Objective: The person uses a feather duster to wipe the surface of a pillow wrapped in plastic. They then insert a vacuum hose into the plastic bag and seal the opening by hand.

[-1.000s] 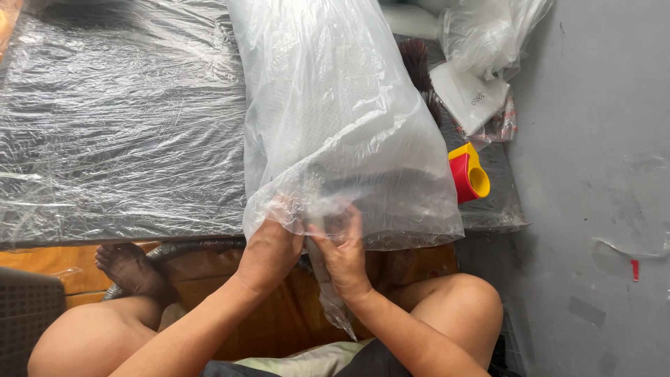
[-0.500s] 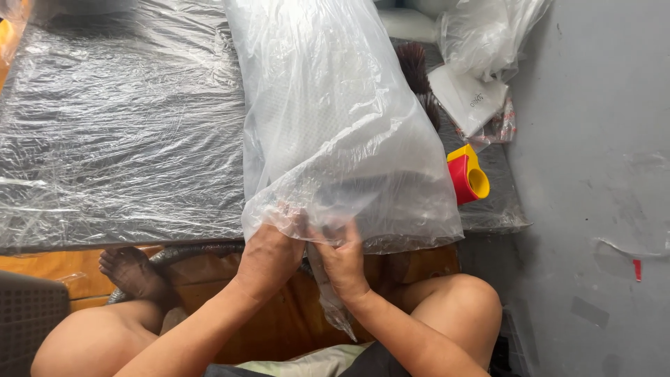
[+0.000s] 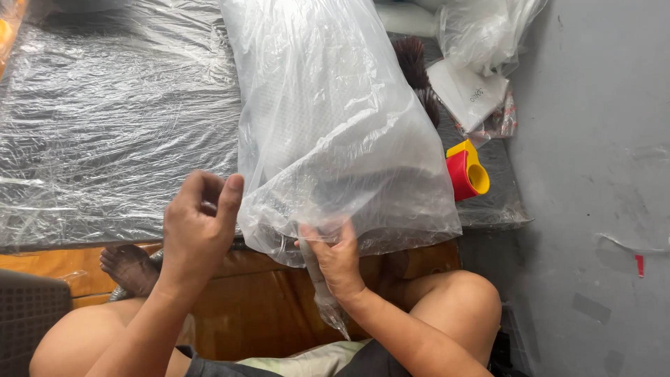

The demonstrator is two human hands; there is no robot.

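The clear plastic bag [image 3: 328, 132] runs lengthwise away from the body — its gathered mouth pinched in the right hand [image 3: 338, 255]; the left hand [image 3: 199, 223], loosely curled and empty, hovers just left of the bag.

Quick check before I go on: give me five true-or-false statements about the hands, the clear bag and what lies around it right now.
1. The right hand grips the lower edge of the clear plastic bag. True.
2. The left hand also grips the bag. False: it is raised beside the bag with the fingers curled, apart from the plastic.
3. A red and yellow tape dispenser lies to the right of the bag. True.
4. The dark slab to the left of the bag is bare. False: it is covered in crinkled clear film.
5. A bare foot shows below the left hand. True.
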